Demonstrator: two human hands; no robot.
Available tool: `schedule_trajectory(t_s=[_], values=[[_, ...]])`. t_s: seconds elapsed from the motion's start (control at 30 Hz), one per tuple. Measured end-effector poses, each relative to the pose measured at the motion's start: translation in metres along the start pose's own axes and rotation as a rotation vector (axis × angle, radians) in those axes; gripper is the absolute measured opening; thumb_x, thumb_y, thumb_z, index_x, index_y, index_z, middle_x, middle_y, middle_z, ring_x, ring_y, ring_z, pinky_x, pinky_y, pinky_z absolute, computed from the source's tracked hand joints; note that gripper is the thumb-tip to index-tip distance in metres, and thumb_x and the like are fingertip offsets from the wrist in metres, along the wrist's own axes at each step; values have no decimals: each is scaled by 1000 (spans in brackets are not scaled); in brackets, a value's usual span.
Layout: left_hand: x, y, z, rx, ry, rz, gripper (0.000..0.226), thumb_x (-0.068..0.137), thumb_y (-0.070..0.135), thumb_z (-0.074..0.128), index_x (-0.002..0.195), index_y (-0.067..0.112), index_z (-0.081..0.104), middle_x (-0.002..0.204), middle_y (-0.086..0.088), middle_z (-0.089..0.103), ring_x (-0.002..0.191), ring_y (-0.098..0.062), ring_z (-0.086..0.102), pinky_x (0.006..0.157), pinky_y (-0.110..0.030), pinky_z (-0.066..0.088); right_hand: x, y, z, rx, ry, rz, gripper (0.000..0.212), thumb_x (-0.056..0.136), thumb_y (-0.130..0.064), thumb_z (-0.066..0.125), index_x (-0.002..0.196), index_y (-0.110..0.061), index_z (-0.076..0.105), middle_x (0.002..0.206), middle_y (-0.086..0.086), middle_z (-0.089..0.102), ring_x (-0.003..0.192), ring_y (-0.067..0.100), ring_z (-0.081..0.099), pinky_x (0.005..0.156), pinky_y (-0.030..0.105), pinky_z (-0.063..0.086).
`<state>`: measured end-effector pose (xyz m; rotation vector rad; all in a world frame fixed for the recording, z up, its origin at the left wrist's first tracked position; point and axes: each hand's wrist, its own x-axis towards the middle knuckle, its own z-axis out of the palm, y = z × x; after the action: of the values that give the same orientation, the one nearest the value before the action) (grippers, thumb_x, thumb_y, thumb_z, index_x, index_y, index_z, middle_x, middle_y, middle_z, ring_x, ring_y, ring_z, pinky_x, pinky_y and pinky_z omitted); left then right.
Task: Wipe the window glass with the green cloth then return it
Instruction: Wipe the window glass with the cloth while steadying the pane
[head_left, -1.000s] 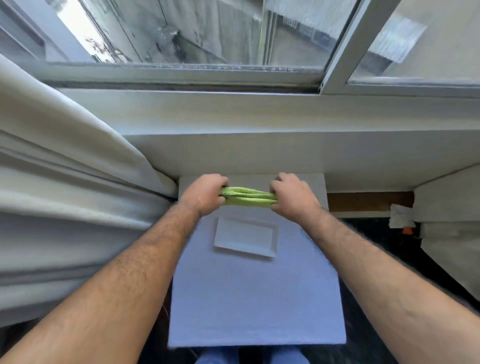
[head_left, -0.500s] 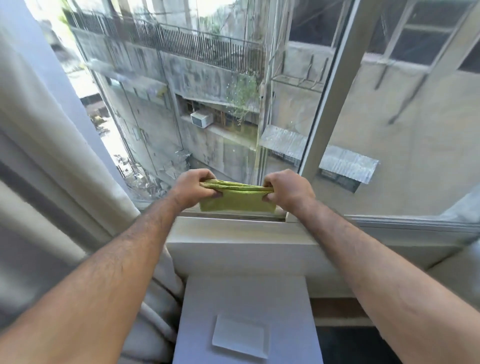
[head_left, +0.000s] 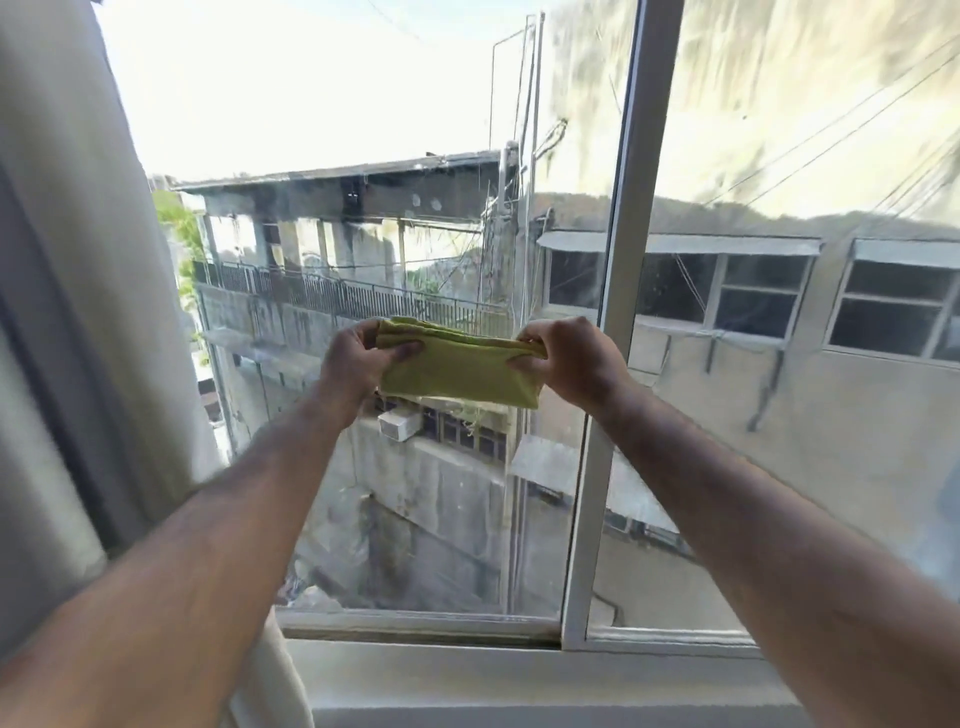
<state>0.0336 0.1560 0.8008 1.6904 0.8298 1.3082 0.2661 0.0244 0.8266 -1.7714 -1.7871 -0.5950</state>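
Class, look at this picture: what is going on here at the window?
A person stands at a window, holding a folded green cloth stretched between both hands. The left hand grips one end and the right hand the other, raised in front of the window glass beside the white frame. A curtain hangs on the left. Whether the cloth touches the glass cannot be told.

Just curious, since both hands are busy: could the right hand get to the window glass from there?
Probably yes. The right hand is raised before the clear window glass, pinching the folded green cloth; nothing visible lies between.
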Motion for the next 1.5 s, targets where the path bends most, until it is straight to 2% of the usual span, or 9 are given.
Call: schedule_trajectory(t_s=[0.23, 0.37, 0.47, 0.6, 0.87, 1.1, 1.2, 1.37, 1.5], values=[[59, 86, -2, 289, 345, 299, 39, 84, 26, 84, 116, 9, 70, 110, -10, 74, 96, -20, 61, 82, -31, 51, 42, -9, -34, -25, 124, -140, 35, 98, -42, 72, 119, -15, 77, 99, 7, 85, 73, 15, 77, 68, 22, 55], [89, 117, -13, 530, 341, 502, 34, 84, 18, 83, 114, 6, 72, 114, -16, 78, 102, -28, 69, 90, -31, 50, 66, 16, -48, -141, 322, -149, 51, 101, -51, 62, 130, -10, 70, 121, 15, 79, 108, 26, 78, 97, 43, 65], [110, 123, -20, 715, 332, 569, 34, 86, 16, 81, 118, 10, 74, 116, -15, 78, 114, -33, 68, 103, -43, 52, 91, 53, -56, -245, 456, 19, 73, 102, -48, 60, 157, -2, 46, 164, 28, 42, 156, 40, 40, 128, 53, 38], [132, 120, -27, 949, 526, 598, 26, 85, 20, 82, 111, 17, 78, 120, -11, 71, 119, -33, 56, 104, -63, 47, 116, 96, -44, -279, 493, 180, 101, 103, -52, 57, 168, 3, 1, 178, 25, -2, 168, 36, 2, 137, 50, 17], [162, 83, -21, 876, 603, 791, 27, 93, 24, 76, 117, 12, 75, 107, -11, 81, 90, -29, 77, 75, -37, 61, 144, 136, 1, -305, 758, 131, 90, 108, -56, 40, 169, -1, 4, 180, 18, 4, 168, 30, 6, 137, 49, 16], [176, 3, 18, 714, 729, 843, 36, 107, 14, 52, 138, -3, 52, 135, -27, 61, 124, -35, 56, 109, -50, 53, 148, 144, 10, -340, 824, 100, 81, 111, -50, 40, 168, 0, 11, 178, 20, 13, 167, 32, 12, 137, 49, 18], [182, -15, 34, 735, 745, 883, 44, 110, 12, 42, 152, -2, 41, 158, -26, 45, 149, -38, 41, 129, -48, 31, 147, 142, 9, -336, 821, 108, 80, 111, -46, 44, 168, 2, 14, 178, 20, 13, 167, 32, 12, 137, 49, 18], [219, 59, 62, 539, 896, 659, 64, 111, 45, 30, 159, 2, 30, 169, -18, 30, 159, -30, 26, 131, -52, 23, 147, 143, 8, -369, 816, 104, 76, 112, -42, 44, 167, 4, 17, 178, 22, 14, 167, 33, 13, 137, 49, 19], [196, 53, 122, 876, 567, 1001, 66, 109, 43, 35, 160, 1, 27, 171, -18, 26, 162, -30, 19, 133, -52, 19, 143, 144, 8, -397, 789, 105, 71, 115, -40, 35, 167, 4, 16, 178, 22, 13, 167, 33, 11, 137, 50, 18]])
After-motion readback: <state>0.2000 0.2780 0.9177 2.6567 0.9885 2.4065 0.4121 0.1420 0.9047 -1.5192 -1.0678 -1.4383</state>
